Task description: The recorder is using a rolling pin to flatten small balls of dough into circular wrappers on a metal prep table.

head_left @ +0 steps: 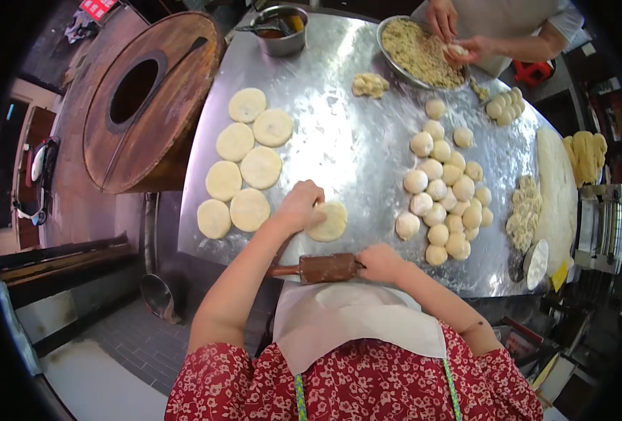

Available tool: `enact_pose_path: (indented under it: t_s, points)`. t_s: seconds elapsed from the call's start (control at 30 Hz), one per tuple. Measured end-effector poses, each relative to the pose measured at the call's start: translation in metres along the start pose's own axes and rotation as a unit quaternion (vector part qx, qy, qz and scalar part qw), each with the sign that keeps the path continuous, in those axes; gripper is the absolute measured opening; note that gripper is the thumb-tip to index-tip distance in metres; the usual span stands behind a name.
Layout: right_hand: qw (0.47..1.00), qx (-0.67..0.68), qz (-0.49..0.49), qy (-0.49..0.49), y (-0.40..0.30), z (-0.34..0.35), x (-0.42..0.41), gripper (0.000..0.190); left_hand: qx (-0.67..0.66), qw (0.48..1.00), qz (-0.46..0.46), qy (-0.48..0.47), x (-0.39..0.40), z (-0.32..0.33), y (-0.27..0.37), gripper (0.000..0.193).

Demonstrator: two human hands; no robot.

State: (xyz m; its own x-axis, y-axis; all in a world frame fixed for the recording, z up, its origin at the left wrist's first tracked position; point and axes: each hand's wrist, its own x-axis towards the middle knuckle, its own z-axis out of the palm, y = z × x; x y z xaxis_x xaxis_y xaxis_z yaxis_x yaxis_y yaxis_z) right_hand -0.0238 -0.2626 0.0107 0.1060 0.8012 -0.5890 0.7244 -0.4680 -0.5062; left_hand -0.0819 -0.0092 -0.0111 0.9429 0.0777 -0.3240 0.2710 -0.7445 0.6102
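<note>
My left hand (301,204) is at the left edge of a flat dough round (330,222), its fingers curled over that edge; the fingertips are partly hidden. Close to the table's front edge, my right hand (383,262) grips one handle of a wooden rolling pin (328,268), which lies crosswise before my apron. Left of my left hand, several flattened dough rounds (250,210) rest in two rough columns. To the right sits a cluster of floured dough balls (435,214), several touching one another.
A co-worker's hands (469,50) hold a dough piece over a metal bowl of filling (413,50). A steel pot (282,44) stands at the table's far left corner. Beside the metal table (321,68) is a round oven top (184,79). A large dough slab (553,205) lies right.
</note>
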Motion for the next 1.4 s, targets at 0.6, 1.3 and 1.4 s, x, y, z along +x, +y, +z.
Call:
enact_pose_path:
  t_s: [0.6,1.3,1.4]
  points:
    - [0.995,0.062,0.072,0.019,0.006,-0.003,0.009,0.026,-0.004,0.965,0.047,0.258,0.157,-0.158,-0.090,0.031]
    - [0.975,0.198,0.009,0.102,0.023,0.011,-0.012,0.020,-0.109,0.986,0.120,0.038,0.264,-0.037,0.125,0.044]
    - [0.964,0.221,0.038,0.143,0.040,0.020,-0.034,0.017,-0.154,0.986,0.051,0.032,0.275,-0.028,0.156,0.045]
